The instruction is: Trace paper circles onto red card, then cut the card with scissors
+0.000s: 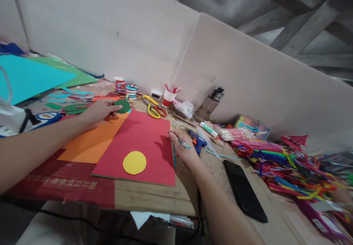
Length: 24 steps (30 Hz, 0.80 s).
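Note:
My left hand (103, 112) is closed, pinching a dark green paper circle (122, 106) above an orange sheet (92, 142). To its right lies a red sheet (146, 134) on top of other coloured sheets, whose edges peek out. A yellow paper circle (134, 162) rests on the lower part of the red sheet. At the right edge of the red sheet is my right hand (182, 146), fingers curled, with a pen (184, 144) showing through them. Further green paper circles (74, 109) lie left of my left hand.
Yellow-handled scissors (153, 111), a cup (168, 98), a glue stick (208, 129) and a brown bottle (209, 104) stand or lie behind. A blue glue gun (199, 144) is beside my right hand. Rightward are a black phone (244, 190) and heaped pipe cleaners (278, 160).

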Each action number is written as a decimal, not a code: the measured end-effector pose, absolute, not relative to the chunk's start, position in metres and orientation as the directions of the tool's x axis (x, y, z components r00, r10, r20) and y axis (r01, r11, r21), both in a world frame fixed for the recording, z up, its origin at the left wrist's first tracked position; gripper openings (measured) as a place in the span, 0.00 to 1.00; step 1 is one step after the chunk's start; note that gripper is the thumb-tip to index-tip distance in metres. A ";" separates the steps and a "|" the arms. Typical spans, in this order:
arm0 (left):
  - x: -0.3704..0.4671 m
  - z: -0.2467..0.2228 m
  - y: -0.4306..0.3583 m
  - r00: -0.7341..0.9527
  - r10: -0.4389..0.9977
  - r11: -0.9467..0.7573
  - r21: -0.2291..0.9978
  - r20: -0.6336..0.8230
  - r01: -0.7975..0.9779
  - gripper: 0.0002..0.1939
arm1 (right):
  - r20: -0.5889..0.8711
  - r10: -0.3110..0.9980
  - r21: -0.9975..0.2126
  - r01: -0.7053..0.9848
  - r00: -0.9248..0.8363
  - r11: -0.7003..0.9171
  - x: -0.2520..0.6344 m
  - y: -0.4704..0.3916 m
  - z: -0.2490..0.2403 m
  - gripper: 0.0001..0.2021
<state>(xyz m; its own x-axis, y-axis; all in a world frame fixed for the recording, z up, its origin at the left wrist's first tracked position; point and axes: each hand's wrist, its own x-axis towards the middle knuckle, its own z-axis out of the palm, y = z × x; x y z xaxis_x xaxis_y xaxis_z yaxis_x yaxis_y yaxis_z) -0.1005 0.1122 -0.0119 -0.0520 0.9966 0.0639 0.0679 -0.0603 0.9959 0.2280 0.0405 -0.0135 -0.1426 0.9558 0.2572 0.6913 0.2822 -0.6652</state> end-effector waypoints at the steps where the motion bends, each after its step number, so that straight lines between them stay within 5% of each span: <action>1: -0.101 -0.012 0.113 -0.061 0.996 -0.060 0.996 0.065 0.070 0.23 | 0.259 0.955 -0.652 0.704 -0.141 0.281 0.228 0.040 -0.013 0.18; 6: -0.104 -0.013 0.115 -0.034 0.999 -0.005 0.994 0.009 0.112 0.20 | 0.318 0.942 -0.639 0.709 -0.108 0.297 0.227 0.037 -0.008 0.20; 10: -0.111 -0.011 0.117 -0.015 0.999 -0.041 0.932 0.049 0.361 0.22 | 0.357 0.930 -0.660 0.680 -0.088 0.318 0.227 0.037 -0.008 0.20; 17: -0.125 0.001 0.123 0.006 0.960 -0.144 0.479 0.279 0.866 0.16 | 0.384 0.917 -0.629 0.698 -0.106 0.344 0.226 0.035 -0.008 0.19; 20: -0.114 0.013 0.108 0.221 0.850 -0.440 0.413 0.478 0.798 0.20 | 0.392 0.914 -0.620 0.703 -0.105 0.347 0.225 0.035 -0.007 0.19; 24: -0.086 0.028 0.066 0.737 0.621 -0.749 0.476 0.266 0.460 0.18 | 0.386 0.917 -0.620 0.707 -0.103 0.340 0.224 0.033 -0.008 0.19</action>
<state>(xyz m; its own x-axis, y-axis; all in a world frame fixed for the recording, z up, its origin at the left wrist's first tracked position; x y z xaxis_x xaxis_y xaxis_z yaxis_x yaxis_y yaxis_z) -0.0858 0.0662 0.0281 0.7368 0.6215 0.2662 0.4600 -0.7494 0.4762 0.2242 0.0334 -0.0081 -0.1028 0.9167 0.3860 0.7068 0.3404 -0.6201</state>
